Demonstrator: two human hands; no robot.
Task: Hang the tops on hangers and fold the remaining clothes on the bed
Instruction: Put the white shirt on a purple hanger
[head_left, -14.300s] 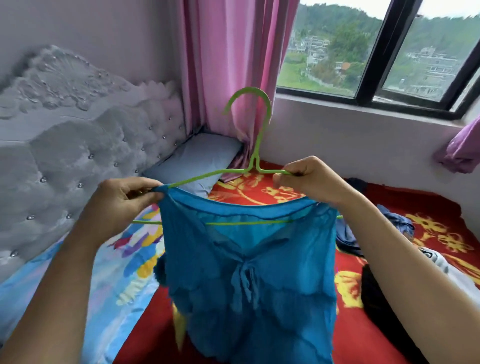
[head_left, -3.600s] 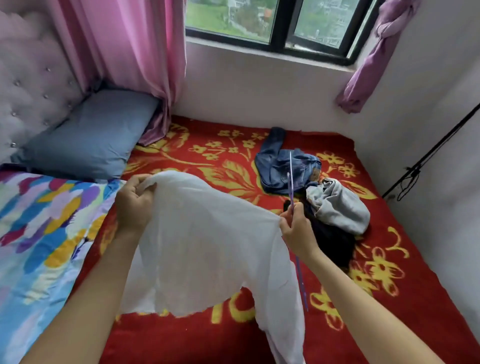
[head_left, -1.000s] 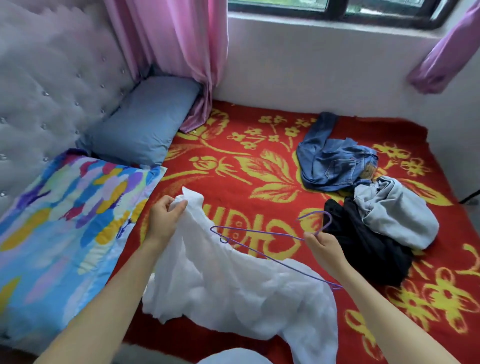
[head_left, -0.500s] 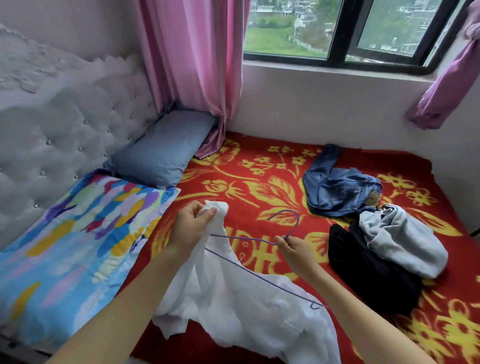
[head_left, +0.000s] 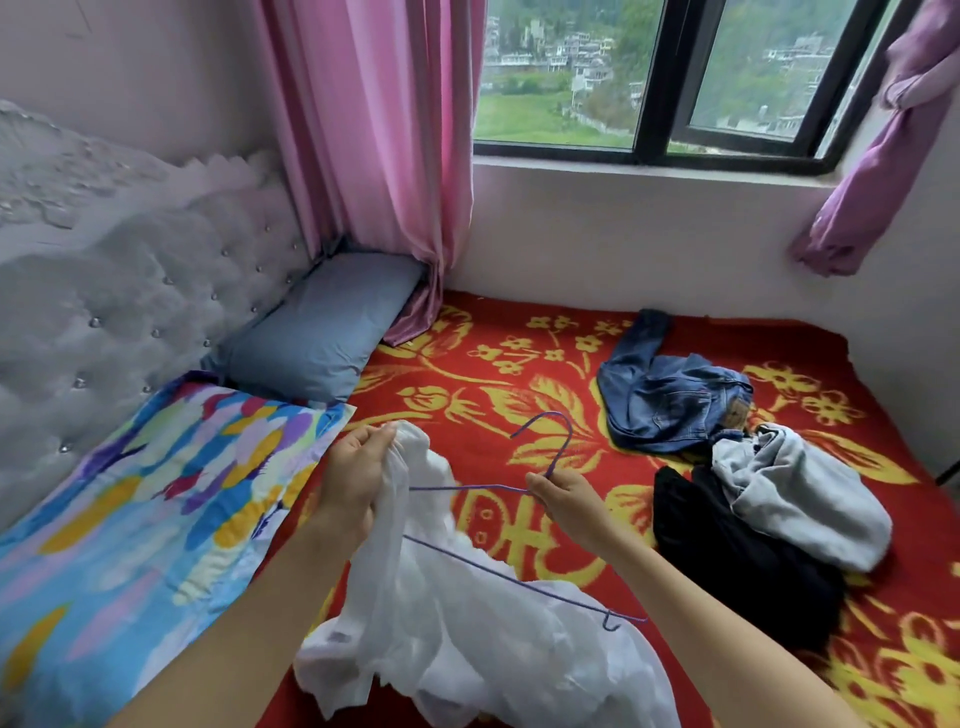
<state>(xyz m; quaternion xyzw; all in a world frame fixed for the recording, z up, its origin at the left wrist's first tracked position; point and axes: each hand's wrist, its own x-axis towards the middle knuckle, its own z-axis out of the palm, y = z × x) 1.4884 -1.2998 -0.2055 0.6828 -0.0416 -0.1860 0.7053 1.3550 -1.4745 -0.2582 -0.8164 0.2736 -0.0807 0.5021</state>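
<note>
White sheer top (head_left: 467, 649) bunched, pinched in my left grip (head_left: 356, 478), rest pooled on red floral bed (head_left: 571, 364). Right grip (head_left: 563, 493) pinching thin purple wire hanger (head_left: 467, 487) at neck. Risk: wire tip snags flimsy fabric, tears it.

Single head-worn wide-angle view. Looks forward and down over the bed (head_left: 519, 374) from its near side. Faces the window (head_left: 649, 78) at 12 to 1 o'clock, with the headboard (head_left: 130, 312) at 9 o'clock. Sits close: left hand (head_left: 358, 478) and right hand (head_left: 563, 493) at centre frame, forearms leaving at 6 o'clock. Bows straight edges toward the borders.
</note>
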